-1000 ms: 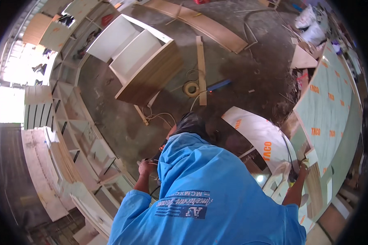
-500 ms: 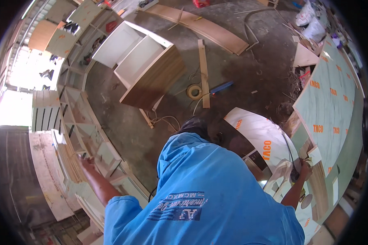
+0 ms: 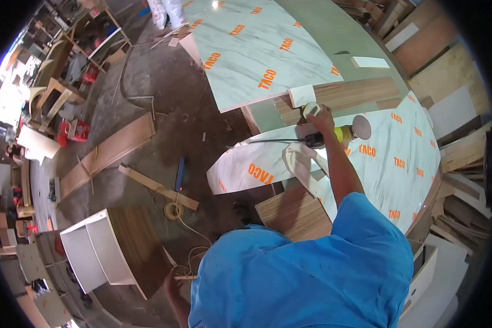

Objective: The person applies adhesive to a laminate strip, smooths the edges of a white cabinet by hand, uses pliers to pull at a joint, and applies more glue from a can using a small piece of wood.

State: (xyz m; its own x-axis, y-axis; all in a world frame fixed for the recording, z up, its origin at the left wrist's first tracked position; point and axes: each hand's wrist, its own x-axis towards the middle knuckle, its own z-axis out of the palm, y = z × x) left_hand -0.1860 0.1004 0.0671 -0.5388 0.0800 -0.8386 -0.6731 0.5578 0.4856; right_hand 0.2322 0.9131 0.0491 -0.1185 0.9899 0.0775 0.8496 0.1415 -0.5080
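Note:
My right hand (image 3: 323,119) reaches over the marble-patterned sheets, its fingers closed round a small pale-yellow roundish object (image 3: 311,110). Just beyond that object lies a small white board piece (image 3: 302,96). Beside the right wrist is a power tool (image 3: 343,134) with a yellow-green body, a black end with a cord, and a pale round disc (image 3: 361,127). Low on the left, my left hand (image 3: 172,282) hangs near the brown-and-white cabinet (image 3: 139,240). A thin wooden stick (image 3: 186,277) shows next to its fingers; whether they hold anything is unclear.
Marble-patterned sheets (image 3: 240,60) cover the work surface, with wood-grain strips (image 3: 361,94) on it. On the floor lie a long plank (image 3: 112,147), a narrow batten (image 3: 158,187), a tape roll (image 3: 173,211), a blue bar (image 3: 180,174) and loose cord. Board offcuts (image 3: 464,197) lean at right.
The view has swung right, bringing the work surface to the middle. My right hand now reaches forward over the sheets with the pale-yellow object. My left hand appears near the cabinet, away from the frames.

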